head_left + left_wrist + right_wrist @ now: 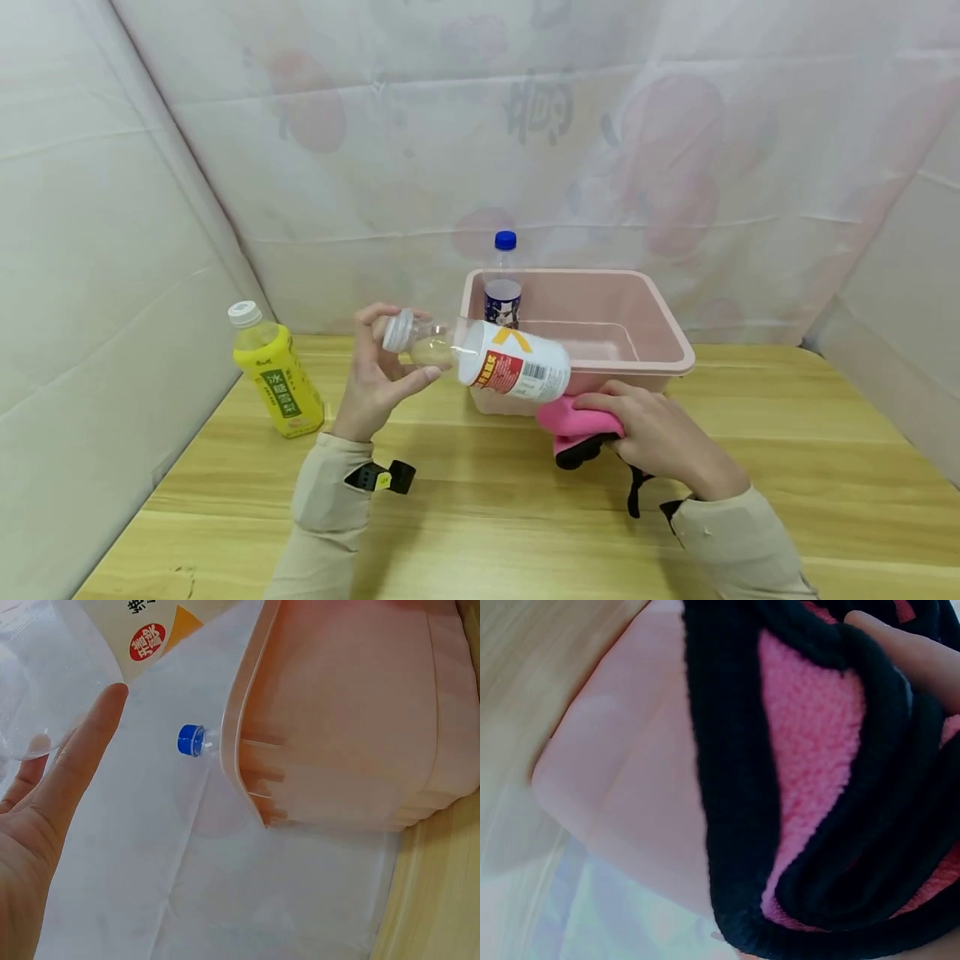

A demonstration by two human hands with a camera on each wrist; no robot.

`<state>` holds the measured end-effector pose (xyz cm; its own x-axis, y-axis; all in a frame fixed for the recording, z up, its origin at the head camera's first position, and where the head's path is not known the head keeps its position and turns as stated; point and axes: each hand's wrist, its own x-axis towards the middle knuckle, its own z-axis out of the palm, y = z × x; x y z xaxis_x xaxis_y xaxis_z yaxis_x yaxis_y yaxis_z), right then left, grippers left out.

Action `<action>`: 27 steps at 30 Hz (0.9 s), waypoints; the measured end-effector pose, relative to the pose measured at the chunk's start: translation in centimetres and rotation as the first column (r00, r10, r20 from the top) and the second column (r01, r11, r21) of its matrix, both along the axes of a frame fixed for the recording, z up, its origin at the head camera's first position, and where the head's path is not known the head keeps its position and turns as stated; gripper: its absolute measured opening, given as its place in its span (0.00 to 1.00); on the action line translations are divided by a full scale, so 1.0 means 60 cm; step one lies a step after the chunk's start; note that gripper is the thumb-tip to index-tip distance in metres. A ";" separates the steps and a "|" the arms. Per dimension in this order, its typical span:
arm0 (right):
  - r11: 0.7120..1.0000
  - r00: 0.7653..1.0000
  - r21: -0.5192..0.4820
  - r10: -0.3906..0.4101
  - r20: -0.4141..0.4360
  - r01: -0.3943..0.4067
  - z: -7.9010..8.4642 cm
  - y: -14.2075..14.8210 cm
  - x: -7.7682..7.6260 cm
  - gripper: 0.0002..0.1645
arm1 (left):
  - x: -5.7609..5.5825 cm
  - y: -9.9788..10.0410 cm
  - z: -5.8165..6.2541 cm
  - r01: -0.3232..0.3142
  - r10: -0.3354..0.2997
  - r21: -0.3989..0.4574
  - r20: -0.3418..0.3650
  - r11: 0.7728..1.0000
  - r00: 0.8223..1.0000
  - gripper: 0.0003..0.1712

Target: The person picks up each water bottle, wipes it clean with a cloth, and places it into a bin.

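Note:
My left hand (372, 371) grips a clear plastic bottle (517, 362) by its neck end, tilted on its side with the white cap toward the left. Its white label carries a red patch and a barcode. In the left wrist view, only part of the bottle (45, 675) and two or three fingers show. A pink cloth with black edging (573, 425) is bunched in my right hand (660, 429), just below the bottle's base. The right wrist view is mostly filled by the folded cloth (814, 750), which hides much of that hand.
Behind the hands stands a pink plastic basin (667, 333). A blue-capped bottle (506, 287) stands upright inside its left end. At the left of the wooden table (465, 533) is a yellow-labelled drink bottle (281, 375) with a white cap. Pale curtains (450, 167) enclose the table.

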<state>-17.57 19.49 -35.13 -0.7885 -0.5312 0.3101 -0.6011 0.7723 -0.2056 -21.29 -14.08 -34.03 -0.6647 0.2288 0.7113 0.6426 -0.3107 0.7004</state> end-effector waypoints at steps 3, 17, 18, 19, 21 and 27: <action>1.000 1.000 0.003 0.006 0.000 -0.006 -0.001 0.000 0.000 0.35 | -0.003 0.005 0.002 -0.021 0.021 0.001 0.049 1.000 0.999 0.38; 1.000 1.000 -0.011 0.019 -0.003 -0.019 -0.003 -0.004 -0.005 0.35 | -0.050 0.017 0.022 -0.213 0.239 -0.164 0.157 0.963 0.958 0.38; 1.000 1.000 -0.011 0.020 -0.003 -0.020 -0.004 -0.004 -0.005 0.35 | -0.055 0.018 0.024 -0.216 0.244 -0.175 0.153 0.960 0.958 0.38; 1.000 1.000 -0.011 0.020 -0.004 -0.020 -0.004 -0.004 -0.005 0.35 | -0.060 0.020 0.025 -0.223 0.253 -0.194 0.146 0.955 0.956 0.38; 1.000 1.000 -0.012 0.018 -0.003 -0.018 -0.004 -0.003 -0.005 0.35 | -0.071 0.022 0.028 -0.227 0.262 -0.225 0.138 0.947 0.955 0.39; 1.000 1.000 -0.011 0.019 -0.005 -0.019 -0.006 -0.002 -0.006 0.36 | -0.093 0.033 0.041 -0.250 0.297 -0.318 0.108 0.914 0.949 0.41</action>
